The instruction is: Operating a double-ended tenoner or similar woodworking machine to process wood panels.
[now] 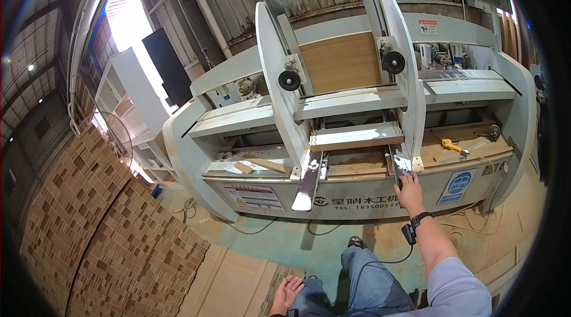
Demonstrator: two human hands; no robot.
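Observation:
A large white woodworking machine stands in front of me. Two metal rails stick out of its front: the left rail and the right rail. My right hand rests on the outer end of the right rail, fingers stretched out and holding nothing I can see. Down by my left knee, my left hand is open and empty, beside a stack of flat wooden panels. Upright between the machine's two curved arms is a brown wooden panel. A white crossbar spans the gap between the rails.
Tall stacks of cut wood pieces fill the left side. A yellow air gun lies on the machine's dusty right ledge. Wood offcuts lie on its left ledge. A hose and cables run over the green floor. Behind the stacks stands a fan.

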